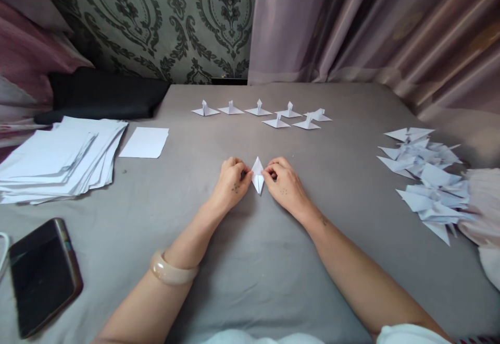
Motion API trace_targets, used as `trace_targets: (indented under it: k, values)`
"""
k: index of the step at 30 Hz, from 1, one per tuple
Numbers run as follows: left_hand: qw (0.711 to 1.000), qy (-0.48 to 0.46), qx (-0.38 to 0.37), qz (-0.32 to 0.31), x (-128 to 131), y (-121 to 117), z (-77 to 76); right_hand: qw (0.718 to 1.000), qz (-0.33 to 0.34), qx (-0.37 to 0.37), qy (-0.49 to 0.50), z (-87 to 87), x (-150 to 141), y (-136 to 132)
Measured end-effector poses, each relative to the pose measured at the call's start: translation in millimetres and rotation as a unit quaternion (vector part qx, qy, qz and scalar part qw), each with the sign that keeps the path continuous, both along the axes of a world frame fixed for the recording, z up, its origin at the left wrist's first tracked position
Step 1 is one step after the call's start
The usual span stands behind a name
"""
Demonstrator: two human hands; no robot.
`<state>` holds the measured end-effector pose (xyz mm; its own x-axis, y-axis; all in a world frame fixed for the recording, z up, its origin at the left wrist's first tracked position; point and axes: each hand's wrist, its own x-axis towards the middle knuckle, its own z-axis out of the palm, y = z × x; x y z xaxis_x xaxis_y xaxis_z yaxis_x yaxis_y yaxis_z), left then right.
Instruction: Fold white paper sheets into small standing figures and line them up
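Note:
A small white folded paper piece (257,175), kite-shaped with its tip toward me, lies on the grey cloth surface (242,260) between my hands. My left hand (233,181) pinches its left edge with curled fingers. My right hand (282,181) pinches its right edge the same way. A pale bangle (172,272) sits on my left wrist.
Several finished folded paper figures (258,109) stand in a row at the back. A heap of folded paper triangles (425,177) lies at right. A stack of blank sheets (58,159) and one single sheet (144,142) lie at left. A dark phone (42,273) rests at the near left.

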<state>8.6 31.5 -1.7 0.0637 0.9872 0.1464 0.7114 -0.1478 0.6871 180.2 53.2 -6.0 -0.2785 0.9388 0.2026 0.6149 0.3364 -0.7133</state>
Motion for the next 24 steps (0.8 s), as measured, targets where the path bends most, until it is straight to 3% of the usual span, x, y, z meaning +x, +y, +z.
trace_targets:
  k: [7, 11, 14, 17, 21, 24]
  values:
    - [1.0, -0.016, -0.026, -0.001, -2, 1, 3.2, 1.0, -0.01, -0.015, 0.002, 2.5, -2, 1]
    - [1.0, 0.004, 0.024, -0.007, -2, -1, -0.2, 0.999, -0.028, -0.02, -0.01, 3.1, -2, 2]
    - [0.994, 0.063, 0.069, -0.055, 1, -5, 0.2, 0.999, -0.027, -0.015, -0.01, 3.7, 0, 1]
    - [0.98, 0.157, 0.064, -0.103, 7, -13, 7.8, 0.999, 0.016, 0.027, -0.023, 4.7, 3, -3]
    - [0.949, 0.286, 0.025, -0.127, 17, -24, 21.1, 0.98, 0.08, 0.109, -0.149, 8.2, 6, -15]
    - [0.936, 0.324, 0.005, -0.137, 22, -31, 25.2, 0.955, 0.087, 0.145, -0.243, 11.6, 6, -23]
